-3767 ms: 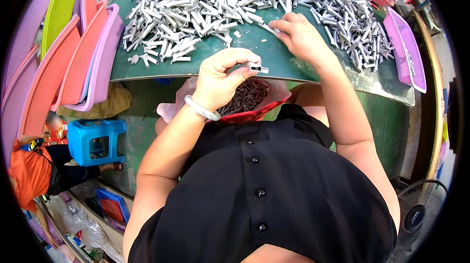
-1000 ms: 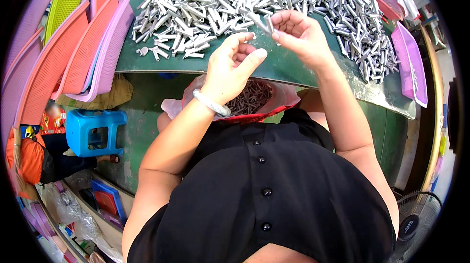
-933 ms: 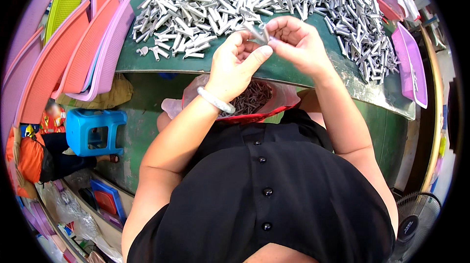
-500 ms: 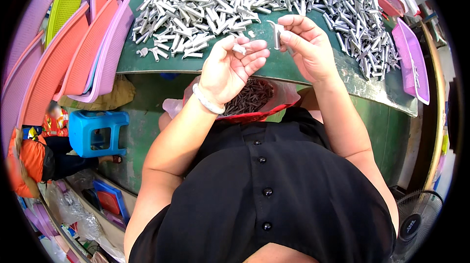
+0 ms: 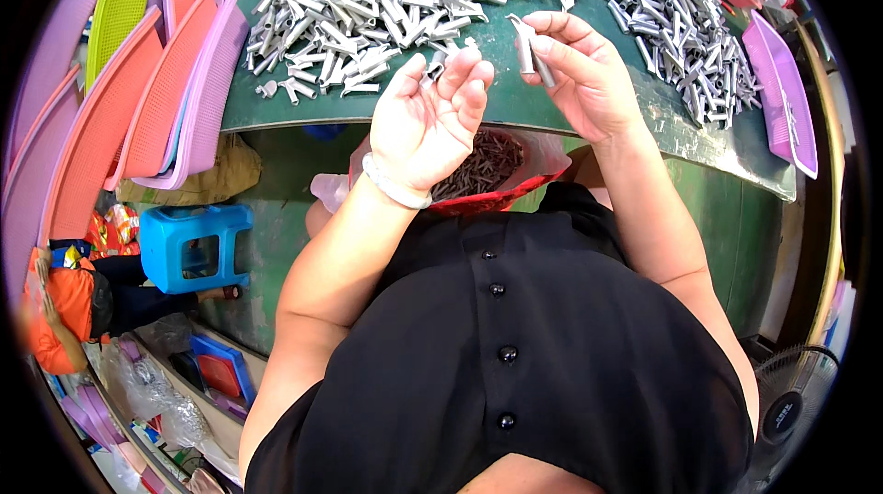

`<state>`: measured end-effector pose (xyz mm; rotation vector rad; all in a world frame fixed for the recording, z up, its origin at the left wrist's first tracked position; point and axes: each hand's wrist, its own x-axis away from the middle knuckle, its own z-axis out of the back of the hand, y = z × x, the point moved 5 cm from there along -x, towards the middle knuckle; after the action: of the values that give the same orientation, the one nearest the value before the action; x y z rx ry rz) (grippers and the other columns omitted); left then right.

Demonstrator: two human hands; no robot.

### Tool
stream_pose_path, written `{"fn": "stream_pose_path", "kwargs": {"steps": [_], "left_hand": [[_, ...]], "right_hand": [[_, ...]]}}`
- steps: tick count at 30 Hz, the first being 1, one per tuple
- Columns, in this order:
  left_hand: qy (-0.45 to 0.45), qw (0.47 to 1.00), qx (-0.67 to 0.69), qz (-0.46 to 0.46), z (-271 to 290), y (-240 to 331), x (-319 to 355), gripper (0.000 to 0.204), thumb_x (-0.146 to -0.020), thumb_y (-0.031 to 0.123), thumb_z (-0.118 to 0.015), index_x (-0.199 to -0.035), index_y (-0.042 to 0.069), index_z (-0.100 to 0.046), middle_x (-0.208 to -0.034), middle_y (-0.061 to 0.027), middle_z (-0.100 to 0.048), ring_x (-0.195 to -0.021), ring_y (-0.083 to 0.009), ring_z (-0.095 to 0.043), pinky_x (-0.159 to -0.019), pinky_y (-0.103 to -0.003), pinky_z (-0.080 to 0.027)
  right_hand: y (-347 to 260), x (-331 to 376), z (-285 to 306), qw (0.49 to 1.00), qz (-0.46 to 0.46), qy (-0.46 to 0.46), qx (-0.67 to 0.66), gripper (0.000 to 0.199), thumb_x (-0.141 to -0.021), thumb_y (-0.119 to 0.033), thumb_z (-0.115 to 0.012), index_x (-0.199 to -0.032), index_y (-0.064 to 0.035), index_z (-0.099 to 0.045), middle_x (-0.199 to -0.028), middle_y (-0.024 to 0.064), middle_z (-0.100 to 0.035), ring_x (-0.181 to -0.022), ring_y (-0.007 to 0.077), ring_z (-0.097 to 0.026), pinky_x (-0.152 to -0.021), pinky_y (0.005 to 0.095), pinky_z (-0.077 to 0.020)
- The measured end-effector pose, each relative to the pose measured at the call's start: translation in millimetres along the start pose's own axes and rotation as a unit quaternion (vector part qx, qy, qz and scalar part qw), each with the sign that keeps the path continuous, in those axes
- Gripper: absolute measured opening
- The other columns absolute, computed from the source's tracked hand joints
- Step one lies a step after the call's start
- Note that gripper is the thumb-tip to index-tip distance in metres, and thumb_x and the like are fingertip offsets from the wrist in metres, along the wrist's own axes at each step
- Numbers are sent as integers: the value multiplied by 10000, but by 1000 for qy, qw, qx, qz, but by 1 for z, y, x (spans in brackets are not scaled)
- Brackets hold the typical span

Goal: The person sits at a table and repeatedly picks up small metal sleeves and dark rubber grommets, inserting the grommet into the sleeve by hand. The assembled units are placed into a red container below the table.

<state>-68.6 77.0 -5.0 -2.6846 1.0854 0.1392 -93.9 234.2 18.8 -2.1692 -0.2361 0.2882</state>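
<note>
My right hand (image 5: 593,80) pinches small grey metal tube pieces (image 5: 526,51) between thumb and fingers, just above the table's near edge. Two tube shapes show side by side there. To its left is my left hand (image 5: 428,121), palm up, its thumb and half-curled fingers apart. A small grey bit shows in the gap beside that thumb; whether it lies in the hand or behind it I cannot tell. Beyond both hands, a wide heap of similar grey tube pieces (image 5: 368,16) covers the green table (image 5: 303,115).
Below the table edge, a red-rimmed bag (image 5: 497,200) holds many dark brown sticks (image 5: 492,163). Stacked pink and purple baskets (image 5: 207,80) stand at left, a purple basket (image 5: 782,94) at right. A blue stool (image 5: 195,250), a person in orange (image 5: 64,315) and a fan (image 5: 786,411) are lower down.
The fingers of my left hand have turned upward, and the small pale bit seen in them earlier no longer shows clearly. My right hand has tilted the grey pieces, so two tubes now show.
</note>
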Motion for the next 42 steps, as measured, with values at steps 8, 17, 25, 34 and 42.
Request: {"fn": "stream_pose_path", "kwargs": {"steps": [8, 17, 25, 34, 42], "left_hand": [[-10, 1000, 4, 5, -3, -3, 0, 497, -969, 290, -343, -1139, -127, -553, -1117, -233, -629, -1111, -385, -566, -961, -417, -473], [235, 899, -368, 16, 13, -11, -15, 377, -968, 358, -434, -1035, 27, -600, -877, -66, -625, -821, -211, -600, -746, -340, -494], [231, 817, -500, 171, 14, -87, -106, 366, -962, 326, -470, -1073, 3, -603, -742, 25, -498, -672, -97, -462, -635, -254, -422], [56, 776, -591, 213, 0, -282, -320, 289, -965, 283, -511, -1031, 3, -528, -937, -110, -584, -810, -200, -585, -709, -313, -544], [58, 697, -692, 181, -8, -249, -318, 462, -985, 330, -447, -1234, -59, -448, -1053, -183, -622, -939, -260, -623, -833, -344, -522]], "right_hand": [[2, 4, 1, 1000, 6, -1, 4, 214, -868, -43, -618, -1078, -3, -604, -922, 48, -635, -762, 117, -596, -665, 250, -494], [-18, 25, 24, 998, 40, 12, -39, 200, -881, -35, -583, -1077, 1, -597, -922, 60, -637, -759, 144, -606, -662, 259, -498], [-65, 104, 90, 987, 88, 70, -113, 208, -898, -64, -544, -1098, -10, -552, -944, 101, -596, -783, 180, -594, -608, 287, -492], [-86, 200, 145, 963, 150, 174, -144, 215, -884, -30, -552, -1098, -16, -558, -938, 104, -613, -776, 185, -604, -632, 286, -502], [-109, 198, 153, 946, 243, 189, -107, 332, -889, 4, -537, -1217, -7, -487, -977, 99, -594, -809, 170, -591, -711, 283, -500]]}}
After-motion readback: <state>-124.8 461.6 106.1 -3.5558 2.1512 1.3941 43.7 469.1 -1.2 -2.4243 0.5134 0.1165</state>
